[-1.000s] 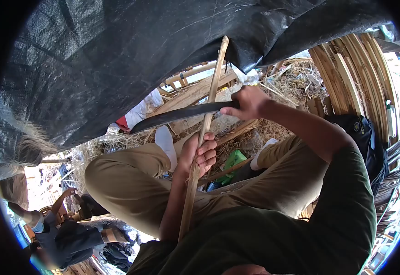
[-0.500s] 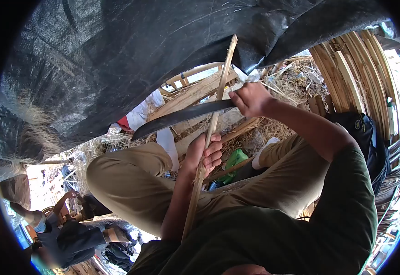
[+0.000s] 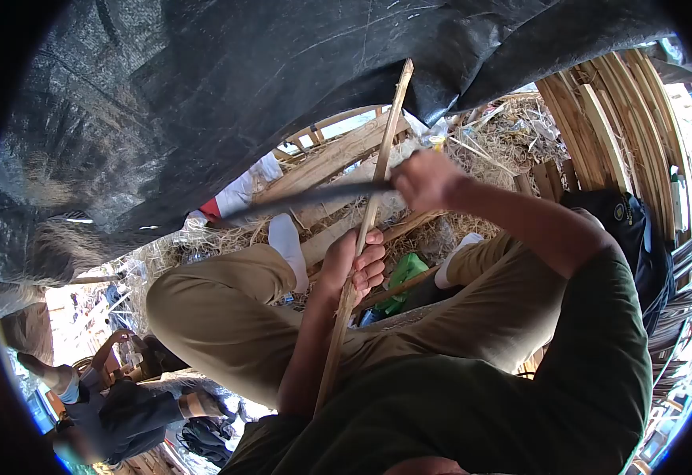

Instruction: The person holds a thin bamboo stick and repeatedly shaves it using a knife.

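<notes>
My left hand [image 3: 352, 265] is wrapped round a long thin wooden stick [image 3: 385, 146] at about its middle. The stick slants from my body up to a tip near the dark sheet. My right hand [image 3: 427, 180] is closed on the handle of a machete [image 3: 306, 198], and the handle itself is hidden in the fist. The long dark blade points to the left and is smeared by motion. It crosses the stick a little above my left hand; whether the edge touches the wood I cannot tell.
A black plastic sheet [image 3: 227, 87] hangs across the top. Stacked wooden slats [image 3: 627, 134] and a black bag [image 3: 619, 218] lie at the right. Shavings [image 3: 504, 142], a plank [image 3: 326, 162] and a green plastic bag [image 3: 409, 277] lie round my legs. Another person [image 3: 116, 412] sits at lower left.
My right hand and the machete have shifted slightly down and left, the blade now blurred across the stick. My left hand and the stick have hardly moved.
</notes>
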